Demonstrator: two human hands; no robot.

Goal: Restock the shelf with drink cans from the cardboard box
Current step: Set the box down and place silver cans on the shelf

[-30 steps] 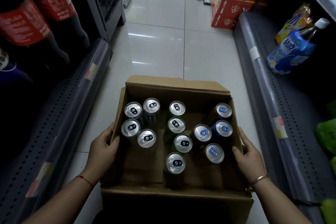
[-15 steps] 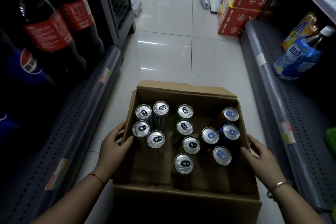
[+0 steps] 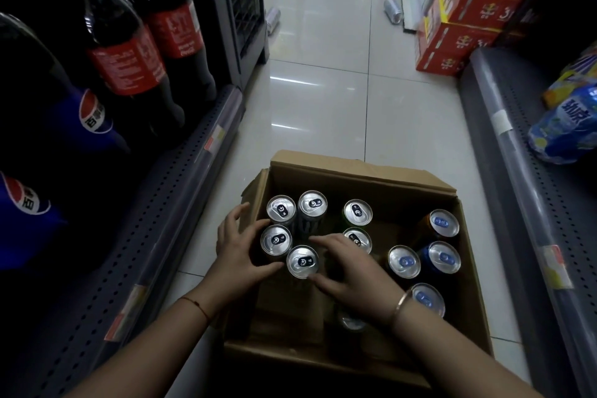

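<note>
- Head view: the cardboard box [image 3: 361, 171] is sitting on the tiled floor [image 3: 323, 100] in the aisle, flaps open, so every can is standing upright and reachable from above.
- The left hand [image 3: 237, 247] is spreading its fingers around the left cluster of cans [image 3: 276, 239], touching their sides but not yet closing on any.
- The right hand [image 3: 350, 268] is reaching across, open and flat, palm down, thumb near the nearest can [image 3: 302, 261], holding nothing.
- That can is lying between the two hands, probably so both can gather several together.
- The left shelf [image 3: 181, 191], holding big cola bottles [image 3: 129, 64], is sitting just beside the box.
</note>
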